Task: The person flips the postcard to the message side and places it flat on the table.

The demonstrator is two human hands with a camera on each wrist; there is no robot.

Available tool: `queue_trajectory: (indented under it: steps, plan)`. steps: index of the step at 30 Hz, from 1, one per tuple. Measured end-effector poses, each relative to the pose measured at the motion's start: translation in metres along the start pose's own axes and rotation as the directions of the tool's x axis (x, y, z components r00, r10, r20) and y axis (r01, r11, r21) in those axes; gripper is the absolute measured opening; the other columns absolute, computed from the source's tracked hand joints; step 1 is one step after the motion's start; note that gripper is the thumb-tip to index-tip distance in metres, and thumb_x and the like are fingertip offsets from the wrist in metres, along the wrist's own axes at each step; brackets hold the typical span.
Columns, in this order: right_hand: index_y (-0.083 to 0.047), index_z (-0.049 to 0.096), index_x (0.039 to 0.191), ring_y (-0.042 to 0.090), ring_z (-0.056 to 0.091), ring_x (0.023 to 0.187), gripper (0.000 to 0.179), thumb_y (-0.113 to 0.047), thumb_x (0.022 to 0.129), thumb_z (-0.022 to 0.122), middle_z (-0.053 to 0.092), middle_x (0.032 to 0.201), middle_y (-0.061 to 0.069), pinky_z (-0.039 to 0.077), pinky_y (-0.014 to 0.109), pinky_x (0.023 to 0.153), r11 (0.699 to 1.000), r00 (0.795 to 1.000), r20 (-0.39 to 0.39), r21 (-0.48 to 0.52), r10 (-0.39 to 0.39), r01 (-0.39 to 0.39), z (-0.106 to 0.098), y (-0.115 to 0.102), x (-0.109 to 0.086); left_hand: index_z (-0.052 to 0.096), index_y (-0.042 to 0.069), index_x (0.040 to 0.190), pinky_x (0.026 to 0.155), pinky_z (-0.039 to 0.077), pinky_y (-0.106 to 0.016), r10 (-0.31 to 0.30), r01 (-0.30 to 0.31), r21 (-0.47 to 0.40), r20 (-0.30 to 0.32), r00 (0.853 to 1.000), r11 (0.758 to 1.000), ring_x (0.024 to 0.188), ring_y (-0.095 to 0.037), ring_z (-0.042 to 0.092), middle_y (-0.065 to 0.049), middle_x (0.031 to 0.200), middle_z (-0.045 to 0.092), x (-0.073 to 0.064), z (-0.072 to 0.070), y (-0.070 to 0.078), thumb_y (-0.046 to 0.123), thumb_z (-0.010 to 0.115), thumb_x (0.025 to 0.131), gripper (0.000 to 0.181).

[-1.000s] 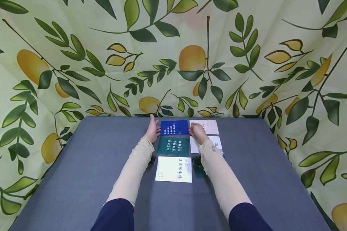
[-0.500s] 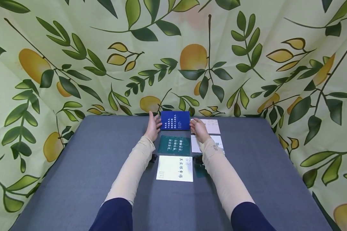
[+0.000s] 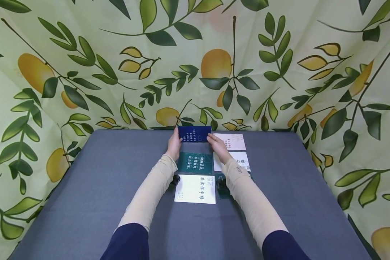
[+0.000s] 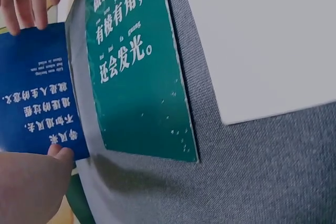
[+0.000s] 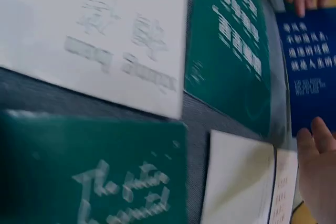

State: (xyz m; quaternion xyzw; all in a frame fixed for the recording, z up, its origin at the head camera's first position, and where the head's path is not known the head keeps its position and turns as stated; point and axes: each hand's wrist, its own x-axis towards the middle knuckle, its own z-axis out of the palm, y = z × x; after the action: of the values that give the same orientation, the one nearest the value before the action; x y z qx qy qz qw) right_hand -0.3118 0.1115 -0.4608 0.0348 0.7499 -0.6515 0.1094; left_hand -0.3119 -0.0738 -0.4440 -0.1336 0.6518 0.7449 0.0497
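Observation:
At the table's far edge a blue card [image 3: 195,134] with white Chinese lettering is held up at a tilt between both hands. My left hand [image 3: 174,143] pinches its left side, the thumb [image 4: 64,155] over a lower corner in the left wrist view. My right hand [image 3: 218,145] grips the opposite side, with fingertips [image 5: 303,136] on its edge in the right wrist view. Just nearer lies a green card [image 3: 195,163] with white lettering. Below that is a white card [image 3: 195,189] with dark characters.
To the right lie a white card with reddish print [image 3: 235,142], another white card [image 3: 237,157] and a dark green card [image 5: 105,166], the last two partly under the right forearm in the head view. A leaf-patterned curtain [image 3: 182,54] hangs behind the grey table [image 3: 84,202].
The blue card lay flat between the hands, then its face rose toward me. Now it looks shorter and tipped, with both hands turned in and thumbs over it. The other cards stayed put.

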Motion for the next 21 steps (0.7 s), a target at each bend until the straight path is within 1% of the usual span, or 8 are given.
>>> queue_trajectory:
  steps: [2,4,5,9,12,15,17,21]
  plan:
    - [-0.013,0.02,0.149,0.022,0.019,0.145,0.059,-0.033,0.099,0.042,0.021,0.156,0.006,0.023,0.038,0.117,1.0,1.0,-0.01,-0.012,-0.012,0.011,0.005,0.001,-0.002,0.018,0.012,0.149,0.118,0.02,-0.036,0.01,-0.01,-0.026,-0.012,1.0,1.0,0.141,-0.024,0.03,-0.007,0.157,0.018,0.0,0.0,-0.002,0.049,0.027,0.099,0.063]
    - [-0.014,0.015,0.15,0.023,0.019,0.145,0.061,-0.034,0.099,0.042,0.021,0.156,0.007,0.022,0.038,0.117,1.0,1.0,-0.022,-0.011,-0.022,0.021,0.007,0.003,-0.004,0.023,0.01,0.147,0.117,0.023,-0.036,0.022,-0.023,-0.041,-0.042,0.999,0.999,0.139,-0.024,0.033,-0.008,0.155,0.023,0.0,0.0,-0.003,0.049,0.03,0.099,0.062]
    - [-0.015,0.016,0.15,0.022,0.019,0.145,0.061,-0.035,0.099,0.041,0.022,0.156,0.006,0.021,0.039,0.117,1.0,0.999,-0.026,-0.01,-0.02,0.019,0.008,0.004,-0.004,0.026,0.009,0.145,0.117,0.024,-0.036,0.029,-0.033,-0.051,-0.064,0.997,0.998,0.138,-0.024,0.035,-0.009,0.153,0.026,0.0,0.0,-0.004,0.048,0.032,0.099,0.061]
    - [-0.017,0.019,0.15,0.02,0.018,0.145,0.06,-0.042,0.099,0.039,0.022,0.156,0.002,0.017,0.038,0.118,0.998,0.999,-0.022,-0.051,-0.023,0.022,0.01,0.006,-0.005,0.037,0.006,0.135,0.114,0.029,-0.034,0.072,-0.091,-0.125,-0.151,0.986,0.988,0.135,-0.023,0.04,-0.012,0.146,0.038,-0.001,0.002,-0.006,0.045,0.047,0.095,0.057]
    - [-0.018,0.019,0.15,0.02,0.021,0.144,0.062,-0.045,0.098,0.038,0.024,0.156,0.002,0.017,0.038,0.119,0.998,0.999,-0.023,-0.056,-0.023,0.022,0.014,0.006,-0.004,0.04,0.004,0.131,0.112,0.033,-0.034,0.1,-0.136,-0.18,-0.195,0.976,0.974,0.132,-0.025,0.044,-0.016,0.139,0.046,0.0,0.004,-0.006,0.039,0.057,0.091,0.056]
    - [-0.017,0.021,0.15,0.021,0.031,0.141,0.063,-0.047,0.097,0.038,0.033,0.152,0.006,0.023,0.037,0.117,1.0,0.999,-0.043,-0.007,-0.016,0.016,0.018,0.005,-0.004,0.04,0.002,0.129,0.109,0.037,-0.036,0.119,-0.165,-0.206,-0.218,0.969,0.965,0.127,-0.029,0.049,-0.02,0.133,0.051,0.0,0.005,-0.007,0.033,0.061,0.089,0.054]
    - [-0.015,0.024,0.148,0.023,0.038,0.137,0.061,-0.047,0.098,0.038,0.037,0.149,0.009,0.028,0.036,0.115,0.999,0.998,-0.061,0.047,-0.014,0.017,0.019,0.004,-0.003,0.041,0.001,0.126,0.107,0.039,-0.038,0.126,-0.176,-0.218,-0.224,0.966,0.96,0.125,-0.03,0.051,-0.022,0.13,0.053,0.0,0.005,-0.008,0.03,0.062,0.089,0.051]
    - [-0.011,0.033,0.144,0.023,0.044,0.132,0.057,-0.045,0.098,0.038,0.039,0.148,0.011,0.036,0.034,0.11,0.989,0.993,-0.116,0.14,-0.029,0.045,0.019,0.004,-0.004,0.044,-0.001,0.123,0.105,0.041,-0.039,0.133,-0.177,-0.215,-0.201,0.97,0.961,0.122,-0.032,0.054,-0.022,0.128,0.056,0.003,0.002,-0.01,0.02,0.063,0.089,0.044]
